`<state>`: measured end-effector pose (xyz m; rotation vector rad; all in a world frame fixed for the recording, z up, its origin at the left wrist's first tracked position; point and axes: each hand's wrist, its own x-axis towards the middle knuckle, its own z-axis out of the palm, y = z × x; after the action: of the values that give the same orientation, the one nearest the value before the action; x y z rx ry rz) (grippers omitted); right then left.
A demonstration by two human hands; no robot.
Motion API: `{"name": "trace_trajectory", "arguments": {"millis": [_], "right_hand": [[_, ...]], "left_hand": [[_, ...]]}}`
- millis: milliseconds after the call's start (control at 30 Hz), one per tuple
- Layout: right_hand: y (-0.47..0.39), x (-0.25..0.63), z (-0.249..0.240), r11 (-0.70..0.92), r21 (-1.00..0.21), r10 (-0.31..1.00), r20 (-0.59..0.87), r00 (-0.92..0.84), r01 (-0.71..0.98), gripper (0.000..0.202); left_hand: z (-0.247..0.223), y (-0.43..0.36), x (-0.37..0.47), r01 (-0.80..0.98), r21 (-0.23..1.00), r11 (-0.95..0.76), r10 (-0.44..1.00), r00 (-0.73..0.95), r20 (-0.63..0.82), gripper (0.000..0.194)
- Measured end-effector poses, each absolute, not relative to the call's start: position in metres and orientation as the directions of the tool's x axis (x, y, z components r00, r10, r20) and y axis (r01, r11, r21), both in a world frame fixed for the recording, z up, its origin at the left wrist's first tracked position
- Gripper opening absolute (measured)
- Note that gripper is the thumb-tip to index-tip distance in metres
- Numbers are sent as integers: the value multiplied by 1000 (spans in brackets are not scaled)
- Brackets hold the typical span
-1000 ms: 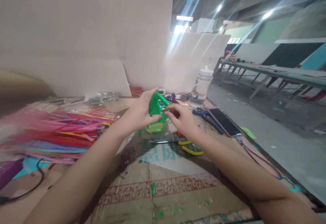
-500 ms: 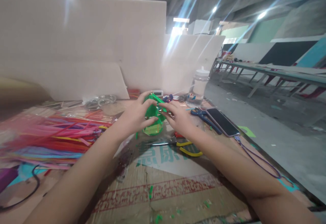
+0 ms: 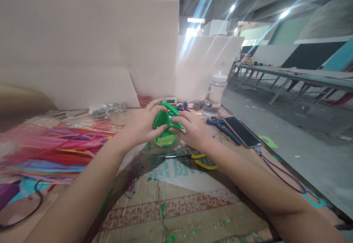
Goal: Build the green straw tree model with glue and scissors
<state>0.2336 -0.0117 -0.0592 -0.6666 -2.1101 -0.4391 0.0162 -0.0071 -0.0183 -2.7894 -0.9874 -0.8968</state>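
Observation:
A green craft piece (image 3: 162,119) with a rounded, hollow shape stands in the middle of the work surface. My left hand (image 3: 142,123) grips its left side, with the thumb in front and the fingers over the top. On the right, my right hand (image 3: 191,127) pinches a green strip of the piece between thumb and fingers. Below the piece is a round green and yellowish base (image 3: 165,139). Scissors with yellow handles (image 3: 204,162) lie just in front, partly under my right forearm.
Colourful strips (image 3: 66,143) spread at the left. Dark blue pliers (image 3: 223,129), a phone (image 3: 241,131) with a cord and a clear bottle (image 3: 215,94) are at the right. White boards (image 3: 91,44) stand behind. Green scraps dot the cardboard (image 3: 138,217).
My right hand has shifted slightly, its fingers now lower and more curled at the green piece. My left hand has moved a little left.

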Motion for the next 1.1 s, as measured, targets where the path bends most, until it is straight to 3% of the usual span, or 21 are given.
{"name": "trace_trajectory", "arguments": {"millis": [100, 500, 800, 1100], "right_hand": [[-9, 232, -62, 773, 169, 240, 814, -529, 611, 19], [-14, 236, -61, 637, 334, 236, 774, -588, 695, 14], [-21, 236, -55, 600, 482, 173, 702, -691, 639, 19], [-19, 233, -55, 603, 455, 154, 739, -656, 655, 16]], "left_hand": [[-18, -7, 16, 587, 113, -802, 546, 642, 538, 40], [-20, -6, 17, 601, 78, -795, 538, 640, 549, 39], [-19, -7, 19, 597, 77, -799, 533, 643, 550, 37], [-19, -7, 19, 604, 84, -792, 544, 637, 546, 36]]}}
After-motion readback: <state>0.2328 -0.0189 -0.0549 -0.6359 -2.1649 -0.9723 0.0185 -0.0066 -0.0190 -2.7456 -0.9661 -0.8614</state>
